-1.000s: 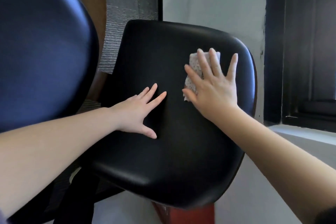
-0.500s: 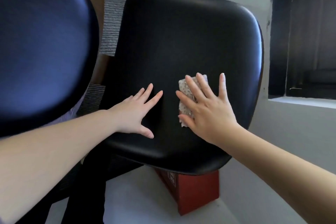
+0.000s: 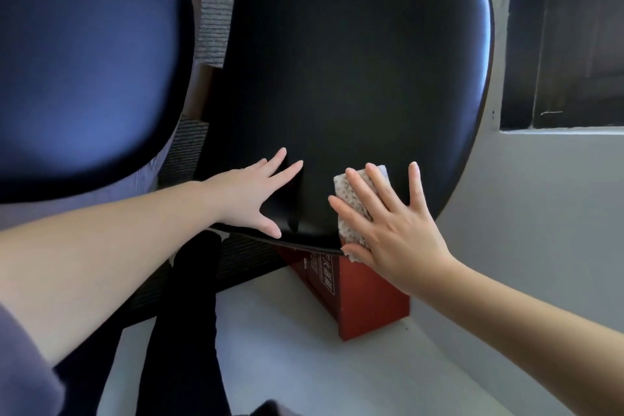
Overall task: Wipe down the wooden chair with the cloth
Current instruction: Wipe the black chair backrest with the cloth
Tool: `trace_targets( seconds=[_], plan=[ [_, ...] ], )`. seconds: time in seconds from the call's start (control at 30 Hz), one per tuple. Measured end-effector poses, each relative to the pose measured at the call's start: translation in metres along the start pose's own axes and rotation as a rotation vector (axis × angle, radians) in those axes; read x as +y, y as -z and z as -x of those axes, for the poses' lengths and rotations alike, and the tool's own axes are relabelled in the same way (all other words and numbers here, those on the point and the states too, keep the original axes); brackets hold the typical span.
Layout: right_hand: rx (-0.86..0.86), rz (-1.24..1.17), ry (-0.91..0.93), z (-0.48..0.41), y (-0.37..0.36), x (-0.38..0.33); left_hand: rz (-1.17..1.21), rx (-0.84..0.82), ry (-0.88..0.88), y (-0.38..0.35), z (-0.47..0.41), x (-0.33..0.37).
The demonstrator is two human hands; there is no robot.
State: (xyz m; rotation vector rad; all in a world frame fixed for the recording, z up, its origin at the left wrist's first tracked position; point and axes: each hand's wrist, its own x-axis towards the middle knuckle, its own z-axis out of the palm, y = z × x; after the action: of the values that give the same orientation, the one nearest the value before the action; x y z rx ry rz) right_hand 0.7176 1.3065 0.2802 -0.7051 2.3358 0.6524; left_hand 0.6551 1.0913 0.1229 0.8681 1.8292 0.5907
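A person's right hand (image 3: 398, 233), grip spread flat with fingers apart, presses a patterned cloth (image 3: 351, 209) against the lower edge of the black-padded chair (image 3: 354, 61) at centre frame. The left hand (image 3: 250, 196), fingers straight, rests flat on the padding beside it, above a red box (image 3: 368, 297).

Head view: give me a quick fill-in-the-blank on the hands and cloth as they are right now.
1. The hand pressing the cloth is the person's ____ one.
2. The left hand lies flat on the black chair pad and holds ____.
3. The box beneath the pad's lower edge is coloured ____.
Missing words: right; nothing; red.
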Motion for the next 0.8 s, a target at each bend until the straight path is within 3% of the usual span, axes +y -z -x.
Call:
trace_targets(
  seconds=[0.3, 0.8],
  plan=[
    [-0.008, 0.069, 0.043, -0.028, -0.012, -0.036, -0.037, 0.126, 0.074, -0.020, 0.005, -0.004],
    [-0.123, 0.027, -0.067, -0.058, -0.008, -0.063, 0.002, 0.125, 0.127, -0.032, 0.007, -0.017]
  ],
)
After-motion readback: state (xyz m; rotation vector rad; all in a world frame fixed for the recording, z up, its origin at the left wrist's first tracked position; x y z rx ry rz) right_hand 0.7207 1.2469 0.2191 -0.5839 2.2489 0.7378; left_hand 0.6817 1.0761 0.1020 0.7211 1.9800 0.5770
